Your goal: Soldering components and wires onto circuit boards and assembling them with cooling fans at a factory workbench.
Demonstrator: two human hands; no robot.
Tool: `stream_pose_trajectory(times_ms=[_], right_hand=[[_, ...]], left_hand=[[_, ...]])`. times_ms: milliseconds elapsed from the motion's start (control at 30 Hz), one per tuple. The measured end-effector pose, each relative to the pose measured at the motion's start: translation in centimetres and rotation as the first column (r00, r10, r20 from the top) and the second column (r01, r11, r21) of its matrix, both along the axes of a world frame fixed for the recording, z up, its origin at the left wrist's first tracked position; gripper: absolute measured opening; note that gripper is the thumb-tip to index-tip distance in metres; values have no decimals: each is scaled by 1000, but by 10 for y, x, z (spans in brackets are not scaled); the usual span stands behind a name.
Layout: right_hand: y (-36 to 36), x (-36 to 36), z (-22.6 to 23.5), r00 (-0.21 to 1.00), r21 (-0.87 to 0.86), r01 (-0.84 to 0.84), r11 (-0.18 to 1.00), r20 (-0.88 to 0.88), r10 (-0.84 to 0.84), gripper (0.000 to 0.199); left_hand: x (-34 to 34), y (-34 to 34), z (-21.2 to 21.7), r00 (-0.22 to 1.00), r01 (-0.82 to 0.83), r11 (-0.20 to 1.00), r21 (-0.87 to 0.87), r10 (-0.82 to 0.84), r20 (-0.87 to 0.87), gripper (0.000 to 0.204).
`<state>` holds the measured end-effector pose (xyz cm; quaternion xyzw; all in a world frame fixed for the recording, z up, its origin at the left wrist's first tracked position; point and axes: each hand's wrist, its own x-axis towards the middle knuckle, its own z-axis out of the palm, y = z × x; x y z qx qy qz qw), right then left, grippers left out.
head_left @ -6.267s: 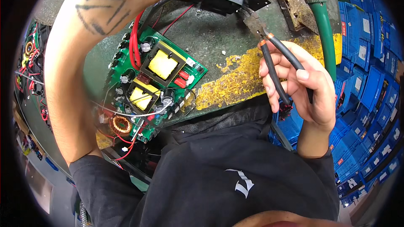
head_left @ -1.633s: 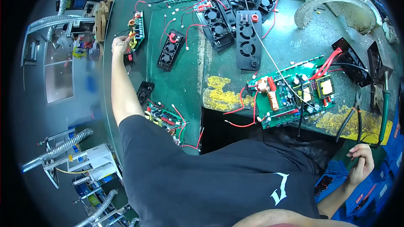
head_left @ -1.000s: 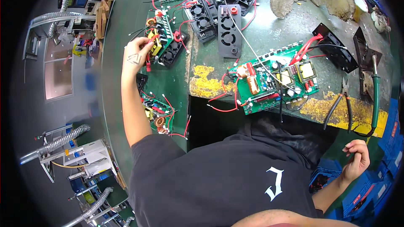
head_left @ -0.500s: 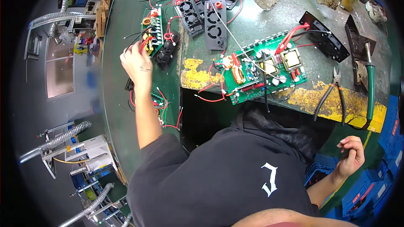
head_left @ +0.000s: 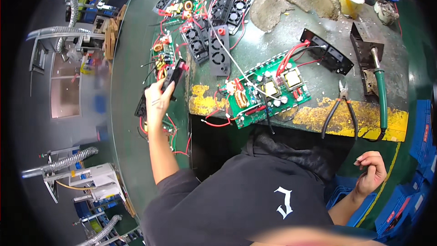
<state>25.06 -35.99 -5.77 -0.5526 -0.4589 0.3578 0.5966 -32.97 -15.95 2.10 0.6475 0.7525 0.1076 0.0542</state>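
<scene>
Across the green workbench (head_left: 291, 41), at about one o'clock from the person's chest, lies a green circuit board (head_left: 266, 93) with red wires. At ten o'clock the left arm stretches out — the left hand (head_left: 157, 102) closed around a black fan module (head_left: 172, 76), lifted above the bench edge. At four o'clock the right hand (head_left: 371, 173) hangs off the bench, fingers loosely curled, empty — below the black-handled pliers (head_left: 340, 109).

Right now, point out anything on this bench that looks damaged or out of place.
The yellow strip along the bench's front edge is badly chipped, with flakes scattered behind it. The green circuit board overhangs that edge, its red wires dangling. Solder debris litters the top near the grey mound.
</scene>
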Motion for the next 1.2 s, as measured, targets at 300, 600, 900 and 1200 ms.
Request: stream_pose_trajectory(times_ms=[300, 600, 900, 1200], right_hand=[[-1, -2, 9, 997, 112, 82, 990, -13, -81, 17], [49, 51, 16, 559, 199, 371, 907, 732, -389, 44], [120, 49, 3, 462, 242, -33, 970, 864, -200, 64], [146, 49, -2, 575, 338, -180, 924, 798, -180, 51]], left_hand=[[95, 93, 54, 993, 116, 873, 473, -95, -68, 28], [90, 172, -32, 791, 518, 797, 311, -308, -528, 68], [215, 35, 2, 813, 523, 698, 489, -581, -39, 28], [281, 70, -13, 501, 738, 579, 346, -814, 295, 36]])
